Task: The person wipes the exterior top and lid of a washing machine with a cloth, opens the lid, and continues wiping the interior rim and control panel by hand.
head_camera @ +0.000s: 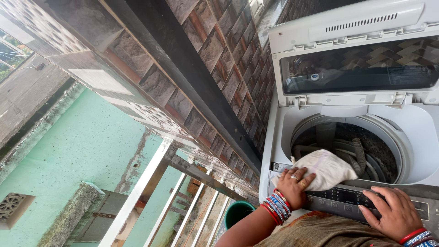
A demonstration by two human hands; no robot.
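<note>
My left hand (294,184) presses a crumpled white cloth (327,168) against the front rim of a white top-loading washing machine (279,137), at its left front corner. My right hand (393,211) rests flat on the dark control panel (340,199) with fingers spread, holding nothing. Both wrists wear coloured bangles. The glass lid (361,64) stands raised. A grey corrugated hose (359,153) lies coiled inside the drum.
A stone-tiled wall with a dark ledge (192,77) runs close along the machine's left side. A teal bucket (238,212) stands below beside a metal railing (151,192). A green building wall (82,146) lies beyond.
</note>
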